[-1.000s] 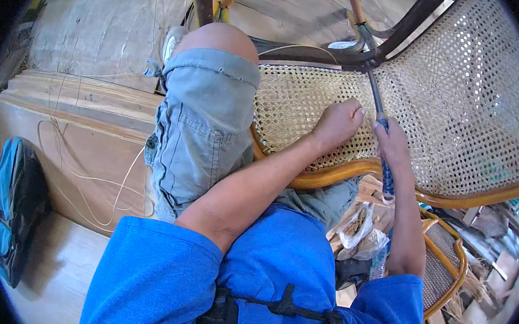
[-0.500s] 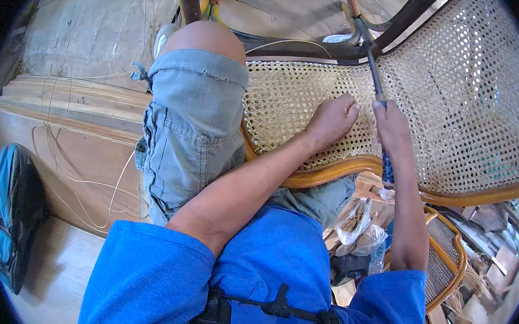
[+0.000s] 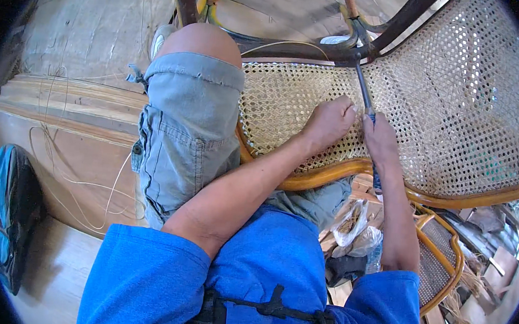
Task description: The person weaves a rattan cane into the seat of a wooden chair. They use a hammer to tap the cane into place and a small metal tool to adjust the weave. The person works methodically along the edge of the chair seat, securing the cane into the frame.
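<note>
Your left forearm (image 3: 249, 182) is slanting up and rightward across your lap, and your left hand (image 3: 331, 120) is resting at the pale woven cane panel (image 3: 286, 97) of the chair, knuckles up. Its fingers are curling closed with the thumb on top; whether they are pinching anything, I cannot tell.

Your right forearm (image 3: 397, 218) is rising almost straight, leaning slightly left. Your right hand (image 3: 380, 137) is wrapping around the blue-and-black patterned grip of a long tool with a dark metal shaft (image 3: 364, 88), the thumb lying along the grip. The two hands are sitting side by side, apart.

The tool is lying over the panel, its long axis running from the far edge to the near edge, tilting a little left at the top. Its far end is pointing away from you and meeting the dark brown far rail (image 3: 336, 56) in view; contact there I cannot confirm. Its butt is extending past the curved orange-brown near rail (image 3: 325, 180).

Your knee in grey-blue trousers (image 3: 186, 120) is standing just beside the panel's left edge. A second cane panel (image 3: 465, 99) is rising from the right edge.
</note>
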Available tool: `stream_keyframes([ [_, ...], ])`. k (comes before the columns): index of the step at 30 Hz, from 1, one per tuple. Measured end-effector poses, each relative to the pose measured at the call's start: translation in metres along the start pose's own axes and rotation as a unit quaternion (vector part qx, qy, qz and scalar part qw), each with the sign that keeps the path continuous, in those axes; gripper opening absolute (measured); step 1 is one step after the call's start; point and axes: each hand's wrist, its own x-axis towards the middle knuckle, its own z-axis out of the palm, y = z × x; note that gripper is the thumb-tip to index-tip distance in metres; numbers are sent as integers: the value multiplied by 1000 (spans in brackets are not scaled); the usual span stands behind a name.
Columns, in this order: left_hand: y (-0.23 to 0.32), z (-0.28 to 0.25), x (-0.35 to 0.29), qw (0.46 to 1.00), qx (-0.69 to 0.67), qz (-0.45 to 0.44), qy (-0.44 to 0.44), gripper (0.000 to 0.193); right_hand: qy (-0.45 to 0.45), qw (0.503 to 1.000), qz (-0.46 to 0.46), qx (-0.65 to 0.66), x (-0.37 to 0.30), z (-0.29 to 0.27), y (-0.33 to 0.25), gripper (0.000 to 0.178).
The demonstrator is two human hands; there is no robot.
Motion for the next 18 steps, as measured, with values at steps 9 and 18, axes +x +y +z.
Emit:
stream_keyframes([
  [9,-2,2,2,1000,-9,-22,-9,28,-73,996,16,-40,11,-19,-6,44],
  [18,-3,0,3,1000,3,-20,-13,28,-17,999,20,47,-9,-9,-2,42],
])
